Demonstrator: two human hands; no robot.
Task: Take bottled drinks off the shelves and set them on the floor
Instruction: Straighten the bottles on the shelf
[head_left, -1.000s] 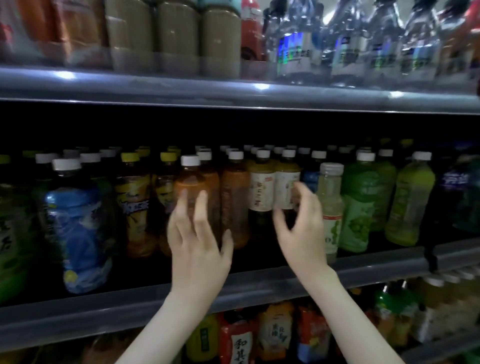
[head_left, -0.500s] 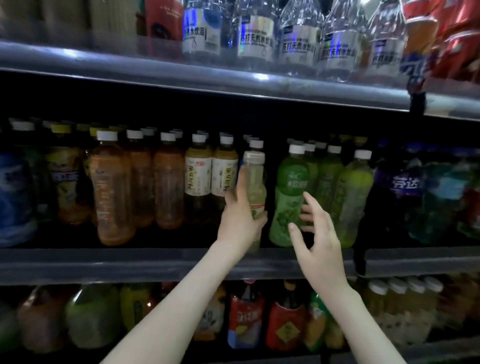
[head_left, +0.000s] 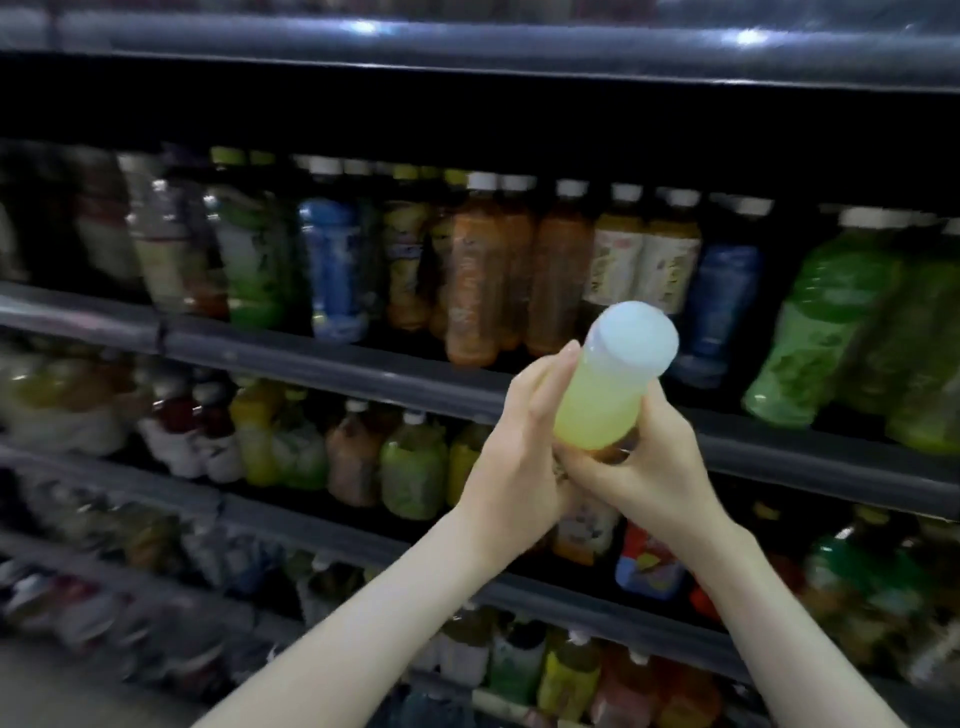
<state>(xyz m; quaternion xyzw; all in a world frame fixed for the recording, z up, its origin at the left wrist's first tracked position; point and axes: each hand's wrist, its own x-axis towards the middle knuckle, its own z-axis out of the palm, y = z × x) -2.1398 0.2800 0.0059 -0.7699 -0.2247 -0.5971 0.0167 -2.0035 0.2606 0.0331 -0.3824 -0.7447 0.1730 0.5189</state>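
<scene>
A pale yellow-green bottle (head_left: 605, 395) with a wide whitish cap is off the shelf, tilted with its cap toward me. My left hand (head_left: 519, 452) wraps its left side and my right hand (head_left: 644, 467) cups its lower right; both hold it in front of the shelves. Behind it stands a row of orange tea bottles (head_left: 478, 280) and green bottles (head_left: 821, 322) on the middle shelf (head_left: 322, 358).
Lower shelves (head_left: 291, 514) hold several more bottled drinks in mixed colours. A blue bottle (head_left: 332, 270) stands left of the orange ones. A grey upper shelf edge (head_left: 467, 47) runs across the top. A strip of floor (head_left: 62, 691) shows at the bottom left.
My left hand pulled the pale bottle off the shelf and toward me; my right hand joined it on the bottle. The view has swung down and left.
</scene>
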